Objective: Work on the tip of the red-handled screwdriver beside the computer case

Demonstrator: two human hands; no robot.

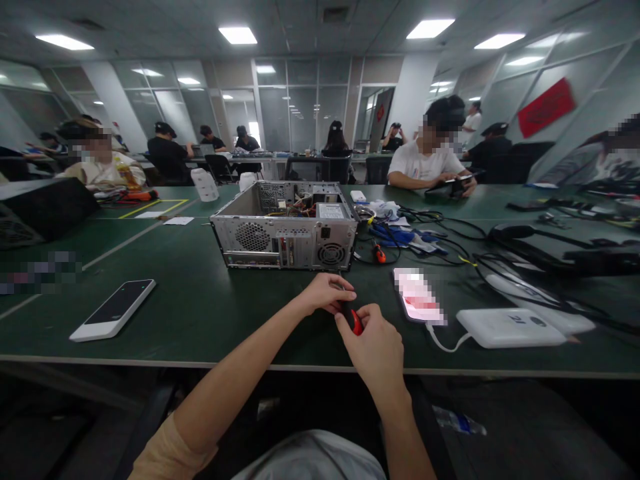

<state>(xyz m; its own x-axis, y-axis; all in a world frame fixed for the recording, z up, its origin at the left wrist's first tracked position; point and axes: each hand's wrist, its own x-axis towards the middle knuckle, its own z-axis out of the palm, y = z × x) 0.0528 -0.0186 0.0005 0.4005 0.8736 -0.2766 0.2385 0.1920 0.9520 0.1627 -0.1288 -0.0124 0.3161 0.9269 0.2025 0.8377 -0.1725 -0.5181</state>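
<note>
Both hands meet over the green table [210, 313]: the right hand [376, 347] grips a red-and-black screwdriver [353, 320], the left hand [327, 293] pinches its top end, near the open computer case [285, 230]

The premises are a large open-plan office used as an electronics workroom. Evidence: recessed ceiling light panels [237, 35] across the top of the frame, glass partition walls [300, 107] at centre rear, and long green worktables [200, 300] where seated people [425, 157] work. At frame centre stands an opened computer case [285, 233], with cables [450, 233] strewn to its right.
</note>
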